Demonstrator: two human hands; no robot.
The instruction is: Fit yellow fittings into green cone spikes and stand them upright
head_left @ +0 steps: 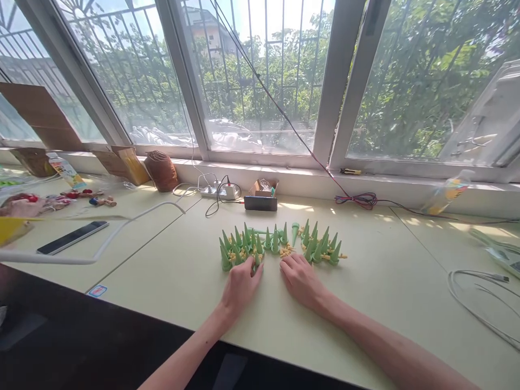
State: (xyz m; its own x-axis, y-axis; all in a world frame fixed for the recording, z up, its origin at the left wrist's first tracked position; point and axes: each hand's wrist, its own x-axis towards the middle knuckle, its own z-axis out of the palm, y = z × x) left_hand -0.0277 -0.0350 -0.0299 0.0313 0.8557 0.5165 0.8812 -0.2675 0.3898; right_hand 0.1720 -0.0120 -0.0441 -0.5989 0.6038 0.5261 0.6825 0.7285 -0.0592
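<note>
My left hand (240, 283) is closed around the lower part of a green cone (257, 259) at the near right corner of the left group of cones. My right hand (301, 277) rests on the table with its fingers curled down, and whatever they hold is hidden. Just beyond it lies a small heap of yellow peg-like pieces (286, 250). Upright green cones (225, 261) stand in rows on the left, with yellow pieces among them. Another group of green cones (317, 250) stands to the right. Between the groups is a green piece with a wide top (295, 233).
A phone (260, 203) leans against a small open box (265, 187) behind the cones. A power strip (219, 192) and bundled cable (359, 200) lie by the window. At left are another phone (73, 237), a white tube (97, 254) and a person's hand (24, 208); at right, a white cable (453, 287).
</note>
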